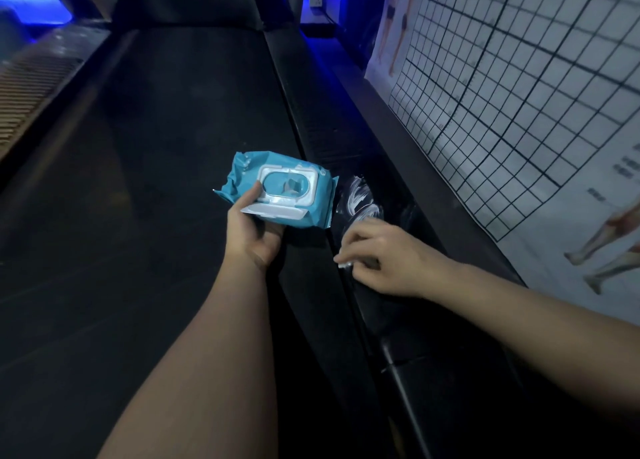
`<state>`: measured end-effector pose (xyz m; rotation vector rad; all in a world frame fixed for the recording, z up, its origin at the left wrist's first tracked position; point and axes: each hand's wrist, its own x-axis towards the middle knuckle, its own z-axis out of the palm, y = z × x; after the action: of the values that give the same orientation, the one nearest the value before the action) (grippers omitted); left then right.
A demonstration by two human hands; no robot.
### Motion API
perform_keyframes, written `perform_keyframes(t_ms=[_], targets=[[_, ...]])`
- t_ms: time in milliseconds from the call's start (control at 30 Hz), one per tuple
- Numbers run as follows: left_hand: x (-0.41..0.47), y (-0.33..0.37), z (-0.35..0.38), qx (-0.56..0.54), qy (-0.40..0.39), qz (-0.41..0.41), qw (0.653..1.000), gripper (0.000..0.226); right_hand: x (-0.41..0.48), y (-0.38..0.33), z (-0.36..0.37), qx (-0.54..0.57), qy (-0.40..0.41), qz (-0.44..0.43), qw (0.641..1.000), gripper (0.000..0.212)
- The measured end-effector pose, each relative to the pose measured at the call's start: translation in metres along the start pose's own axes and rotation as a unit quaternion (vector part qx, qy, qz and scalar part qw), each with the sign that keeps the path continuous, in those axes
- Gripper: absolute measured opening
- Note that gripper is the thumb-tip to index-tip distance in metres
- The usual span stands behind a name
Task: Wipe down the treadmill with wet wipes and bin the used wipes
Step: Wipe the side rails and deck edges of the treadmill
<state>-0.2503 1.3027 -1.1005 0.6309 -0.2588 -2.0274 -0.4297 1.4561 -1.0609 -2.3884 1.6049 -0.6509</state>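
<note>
My left hand (254,230) grips a blue pack of wet wipes (277,190) from below, thumb on top; its white flip lid hangs open. The pack is held above the black treadmill belt (156,146). My right hand (384,256) presses a small white wipe (344,263) onto the treadmill's glossy right side rail (367,306), fingers curled over it; most of the wipe is hidden under the hand. Wet white streaks (360,200) show on the rail just beyond the hand.
A wall poster (519,94) with a black grid and body figures runs along the right, close to the rail. The treadmill's front hood (183,1) rises at the far end. A ribbed strip (31,87) lies at the left. Blue light glows at the back.
</note>
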Motion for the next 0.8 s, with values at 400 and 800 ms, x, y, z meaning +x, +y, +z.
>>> perform_keyframes(t_ms=[400,800], targets=[[0.001,0.001,-0.001,0.002,-0.008,0.002,1.000,0.039,-0.005,0.005,-0.004,0.025,0.013,0.036,0.999,0.027],[0.002,0.000,-0.002,-0.001,-0.003,0.004,1.000,0.035,-0.006,-0.009,-0.005,0.015,0.002,0.064,0.998,0.004]])
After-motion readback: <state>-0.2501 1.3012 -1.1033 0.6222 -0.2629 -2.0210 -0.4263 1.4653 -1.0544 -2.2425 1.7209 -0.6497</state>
